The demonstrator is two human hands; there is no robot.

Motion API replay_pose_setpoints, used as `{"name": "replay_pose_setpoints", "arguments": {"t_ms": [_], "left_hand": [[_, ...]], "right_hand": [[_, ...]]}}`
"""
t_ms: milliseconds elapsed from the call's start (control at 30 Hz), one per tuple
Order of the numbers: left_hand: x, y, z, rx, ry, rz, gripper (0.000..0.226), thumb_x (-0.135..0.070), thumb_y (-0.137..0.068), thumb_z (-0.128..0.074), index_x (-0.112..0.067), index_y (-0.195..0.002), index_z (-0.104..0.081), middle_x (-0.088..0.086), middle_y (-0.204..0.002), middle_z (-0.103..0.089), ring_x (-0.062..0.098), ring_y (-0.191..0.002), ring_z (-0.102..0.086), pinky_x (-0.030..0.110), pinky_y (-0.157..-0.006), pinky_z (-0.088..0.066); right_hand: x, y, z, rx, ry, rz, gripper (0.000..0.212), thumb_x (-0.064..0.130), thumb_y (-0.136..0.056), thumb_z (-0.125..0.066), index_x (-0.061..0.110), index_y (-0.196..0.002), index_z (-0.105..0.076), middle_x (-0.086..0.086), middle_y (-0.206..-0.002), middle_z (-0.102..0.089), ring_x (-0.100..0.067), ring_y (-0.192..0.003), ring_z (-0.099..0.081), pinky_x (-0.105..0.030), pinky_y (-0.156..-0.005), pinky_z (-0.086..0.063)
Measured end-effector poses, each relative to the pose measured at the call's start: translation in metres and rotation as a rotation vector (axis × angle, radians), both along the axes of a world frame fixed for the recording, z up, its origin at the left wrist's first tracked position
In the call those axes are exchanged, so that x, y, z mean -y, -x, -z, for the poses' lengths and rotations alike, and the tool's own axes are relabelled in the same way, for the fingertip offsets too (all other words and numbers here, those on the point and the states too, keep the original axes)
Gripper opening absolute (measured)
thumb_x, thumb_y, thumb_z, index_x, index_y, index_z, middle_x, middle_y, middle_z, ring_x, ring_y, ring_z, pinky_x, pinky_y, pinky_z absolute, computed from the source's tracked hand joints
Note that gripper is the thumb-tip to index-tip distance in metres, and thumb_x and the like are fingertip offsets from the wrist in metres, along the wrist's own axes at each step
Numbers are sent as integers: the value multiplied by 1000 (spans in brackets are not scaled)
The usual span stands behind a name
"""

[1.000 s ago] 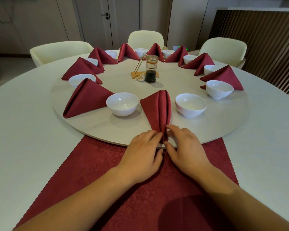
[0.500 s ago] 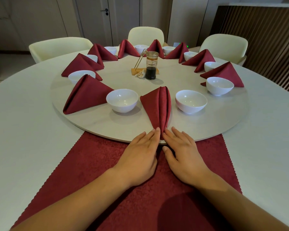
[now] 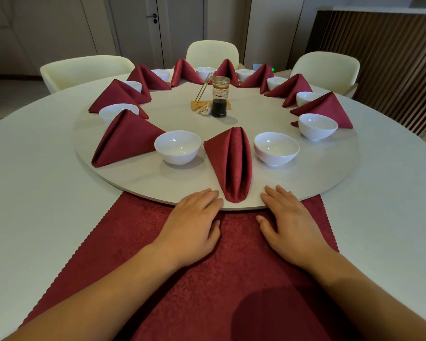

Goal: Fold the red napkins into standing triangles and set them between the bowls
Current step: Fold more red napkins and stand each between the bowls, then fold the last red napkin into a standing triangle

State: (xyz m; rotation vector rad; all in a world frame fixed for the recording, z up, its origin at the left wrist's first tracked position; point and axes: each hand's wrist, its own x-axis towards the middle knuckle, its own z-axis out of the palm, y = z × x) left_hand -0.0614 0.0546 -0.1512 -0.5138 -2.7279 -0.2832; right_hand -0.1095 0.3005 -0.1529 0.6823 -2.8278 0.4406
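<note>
i have released the folded napkin (image 3: 231, 163); it stands unaided between two bowls. left hand (image 3: 194, 225) and right hand (image 3: 290, 222) now flank it, spread flat, empty.

No readable text anywhere in view.

The glass bottle (image 3: 220, 97) at the middle of the turntable (image 3: 305, 168) carries no label that can be made out, and the bowls, the napkins and the red cloth (image 3: 207, 279) are plain; a small green light (image 3: 272, 69) glows at the far edge, with no legible sign.
</note>
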Motion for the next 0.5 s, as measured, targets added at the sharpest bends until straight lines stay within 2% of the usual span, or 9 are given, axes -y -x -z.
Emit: {"name": "replay_pose_setpoints", "arguments": {"t_ms": [133, 200, 267, 367, 500], "left_hand": [[1, -6, -1, 29, 11, -20, 48, -28, -91, -57, -10, -136, -59, 7, -144, -54, 25, -137, -49, 38, -118, -37], [-1, -12, -4, 23, -25, -43, 46, -29, -91, -54, -10, -131, -62, 5, -135, -59, 23, -127, -55, 38, -109, -48], [-6, -17, -10, 0, -79, -51, 44, -28, -90, -49, -9, -127, -65, 3, -126, -61, 20, -117, -58, 35, -99, -52], [-14, -21, -16, -8, -103, 18, 48, -24, -91, -45, -10, -133, -62, 1, -132, -58, 16, -122, -54, 29, -105, -45], [-21, -19, -16, 39, -59, 86, 59, -22, -88, -40, -9, -144, -53, 3, -149, -50, 15, -140, -42, 20, -119, -24]], "right_hand": [[5, -6, 2, 2, -17, 6, 76, 56, -90, -27, 15, -154, -38, -3, -163, -30, -22, -154, -17, -39, -126, -10], [9, -9, 1, 9, -21, 14, 75, 54, -91, -26, 16, -154, -36, -2, -164, -28, -22, -154, -15, -38, -126, -6], [13, -10, -1, 15, -27, 14, 76, 53, -90, -23, 17, -155, -35, -1, -164, -26, -22, -154, -13, -36, -126, -2], [21, -13, -1, 17, -57, 5, 77, 52, -89, -17, 18, -156, -32, 1, -165, -23, -21, -155, -10, -39, -125, 2], [30, -17, 1, 28, -70, -44, 74, 45, -90, -17, 19, -157, -29, 3, -166, -20, -19, -155, -7, -47, -125, 4]]}}
